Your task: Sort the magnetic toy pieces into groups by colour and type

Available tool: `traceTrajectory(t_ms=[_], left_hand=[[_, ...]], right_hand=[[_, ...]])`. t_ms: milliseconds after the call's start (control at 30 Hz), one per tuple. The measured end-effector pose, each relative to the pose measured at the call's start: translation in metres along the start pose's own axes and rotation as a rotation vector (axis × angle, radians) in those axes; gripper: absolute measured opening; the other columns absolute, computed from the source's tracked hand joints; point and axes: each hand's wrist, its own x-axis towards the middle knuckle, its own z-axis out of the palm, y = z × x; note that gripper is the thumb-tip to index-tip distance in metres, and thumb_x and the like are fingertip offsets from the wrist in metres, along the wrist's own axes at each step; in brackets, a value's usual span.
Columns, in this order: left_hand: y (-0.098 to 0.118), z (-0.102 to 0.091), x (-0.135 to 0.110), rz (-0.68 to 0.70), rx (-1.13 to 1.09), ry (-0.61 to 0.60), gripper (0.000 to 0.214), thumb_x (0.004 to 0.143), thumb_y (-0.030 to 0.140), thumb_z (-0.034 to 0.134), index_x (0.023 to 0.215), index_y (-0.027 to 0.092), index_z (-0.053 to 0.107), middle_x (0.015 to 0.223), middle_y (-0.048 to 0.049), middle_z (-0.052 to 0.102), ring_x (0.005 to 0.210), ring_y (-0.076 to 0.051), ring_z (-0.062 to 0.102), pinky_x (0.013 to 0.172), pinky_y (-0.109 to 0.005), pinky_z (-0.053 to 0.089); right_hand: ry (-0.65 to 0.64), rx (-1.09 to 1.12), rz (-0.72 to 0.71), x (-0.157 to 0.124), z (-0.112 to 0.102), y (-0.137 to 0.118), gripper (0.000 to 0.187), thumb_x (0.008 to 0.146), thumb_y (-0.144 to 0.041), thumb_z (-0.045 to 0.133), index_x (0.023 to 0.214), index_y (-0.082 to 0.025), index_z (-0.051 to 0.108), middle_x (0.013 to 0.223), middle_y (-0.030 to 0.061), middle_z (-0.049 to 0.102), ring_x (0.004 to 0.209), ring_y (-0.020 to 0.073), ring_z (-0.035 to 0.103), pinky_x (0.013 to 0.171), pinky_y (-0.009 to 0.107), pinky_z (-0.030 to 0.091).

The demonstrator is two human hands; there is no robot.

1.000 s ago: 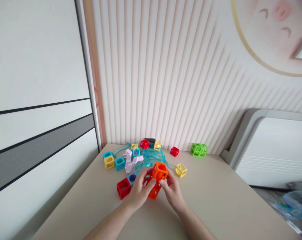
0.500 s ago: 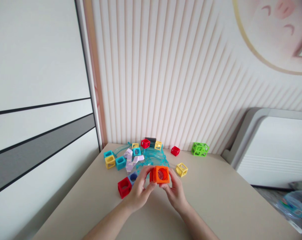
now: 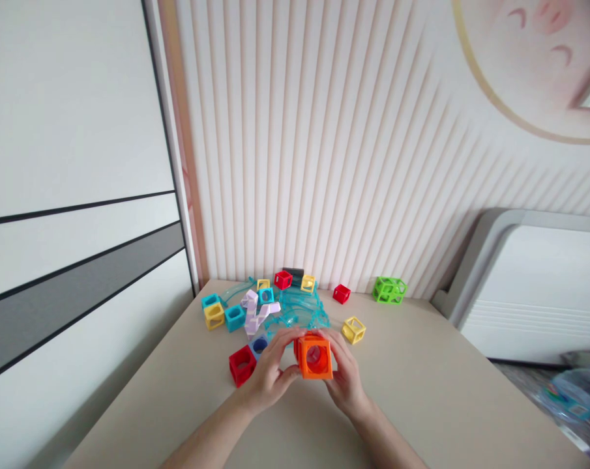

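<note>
Both my hands hold a hollow orange plastic cube [image 3: 315, 357] with a round hole in its front face, and a second orange-red piece sits close behind it. My left hand [image 3: 270, 368] wraps the cube's left side, and my right hand [image 3: 346, 374] grips its right side. Just left of my left hand lie a red hollow cube [image 3: 242, 365] and a blue cube [image 3: 259, 344]. A yellow frame cube [image 3: 354, 330] rests beyond my right hand.
Behind my hands, a loose pile on the beige table [image 3: 402, 397] holds translucent teal track pieces [image 3: 299, 306], a lilac twisted piece [image 3: 255, 316], and several small cubes. A green frame cube [image 3: 389, 290] stands near the ribbed wall [image 3: 324, 163]. A white appliance [image 3: 534, 293] stands right.
My hands have turned the orange cubes further so the round hole faces me and sits slightly lower. The stack that stood upright a second ago now points away from me.
</note>
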Motion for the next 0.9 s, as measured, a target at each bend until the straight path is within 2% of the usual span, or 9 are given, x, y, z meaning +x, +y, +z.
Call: traceTrajectory(t_ms=[100,200,267,333,400,467,633,767,900], left_hand=[[0.001,0.005,-0.002,-0.031,-0.059,0.062,0.046,0.091,0.046,0.068,0.132,0.027,0.061,0.132,-0.0127,0.066,0.124,-0.033,0.059,0.109,-0.047,0.044],[0.005,0.011,0.002,-0.178,-0.222,0.2,0.049,0.088,0.051,0.07,0.128,0.024,0.061,0.127,-0.0124,0.068,0.115,-0.031,0.065,0.099,-0.042,0.052],[0.008,0.013,0.007,-0.277,-0.31,0.318,0.05,0.087,0.055,0.07,0.124,0.023,0.061,0.122,-0.0115,0.07,0.111,-0.03,0.068,0.095,-0.04,0.055],[0.01,0.014,0.012,-0.33,-0.344,0.38,0.049,0.086,0.057,0.069,0.12,0.022,0.062,0.12,-0.0112,0.072,0.112,-0.031,0.068,0.095,-0.041,0.055],[0.01,0.014,0.015,-0.349,-0.372,0.34,0.05,0.086,0.057,0.069,0.121,0.022,0.061,0.123,-0.0118,0.071,0.116,-0.031,0.067,0.099,-0.043,0.053],[0.008,0.015,0.017,-0.374,-0.415,0.272,0.055,0.085,0.055,0.072,0.128,0.023,0.058,0.128,-0.0118,0.069,0.121,-0.032,0.064,0.103,-0.044,0.051],[0.0,0.021,0.014,-0.44,-0.478,0.231,0.06,0.084,0.045,0.076,0.136,0.026,0.053,0.138,-0.0113,0.064,0.13,-0.031,0.06,0.11,-0.046,0.047],[-0.003,0.019,0.013,-0.476,-0.454,0.248,0.06,0.083,0.044,0.077,0.136,0.024,0.056,0.138,-0.0125,0.065,0.13,-0.032,0.059,0.109,-0.047,0.048],[-0.002,0.017,0.014,-0.497,-0.424,0.247,0.061,0.084,0.045,0.076,0.137,0.024,0.057,0.132,-0.0122,0.069,0.128,-0.033,0.061,0.108,-0.048,0.049]], right_hand=[[-0.026,0.022,0.002,0.001,0.001,-0.001,0.062,0.088,-0.046,0.074,0.145,-0.033,0.054,0.135,0.0122,0.064,0.122,0.0356,0.062,0.104,0.05,0.05],[-0.061,0.042,0.059,0.003,0.004,-0.003,0.078,0.085,-0.055,0.074,0.153,-0.028,0.045,0.146,0.0147,0.057,0.13,0.0382,0.056,0.108,0.052,0.047],[-0.105,0.049,0.117,0.004,0.008,-0.004,0.076,0.088,-0.051,0.073,0.154,-0.027,0.044,0.141,0.0139,0.061,0.122,0.0349,0.062,0.104,0.05,0.05],[-0.133,0.062,0.182,0.005,0.013,-0.005,0.063,0.092,-0.045,0.069,0.15,-0.027,0.05,0.128,0.0117,0.07,0.107,0.0295,0.068,0.096,0.045,0.055],[-0.097,0.081,0.237,0.006,0.017,-0.004,0.055,0.094,-0.043,0.067,0.145,-0.027,0.057,0.122,0.0105,0.072,0.099,0.0269,0.069,0.091,0.043,0.057],[-0.02,0.11,0.289,0.006,0.021,-0.002,0.051,0.092,-0.045,0.068,0.139,-0.026,0.062,0.127,0.0112,0.07,0.104,0.0283,0.068,0.092,0.044,0.057],[0.089,0.293,0.498,0.006,0.025,0.001,0.056,0.09,-0.055,0.067,0.137,-0.025,0.063,0.131,0.0128,0.069,0.109,0.0323,0.069,0.089,0.049,0.06],[0.073,0.409,0.553,0.012,0.025,-0.006,0.06,0.089,-0.061,0.066,0.136,-0.023,0.064,0.125,0.0127,0.073,0.106,0.0334,0.071,0.088,0.05,0.06],[-0.014,0.483,0.561,0.019,0.022,-0.013,0.053,0.089,-0.062,0.066,0.123,-0.023,0.072,0.118,0.0106,0.076,0.111,0.0343,0.07,0.096,0.052,0.056]])
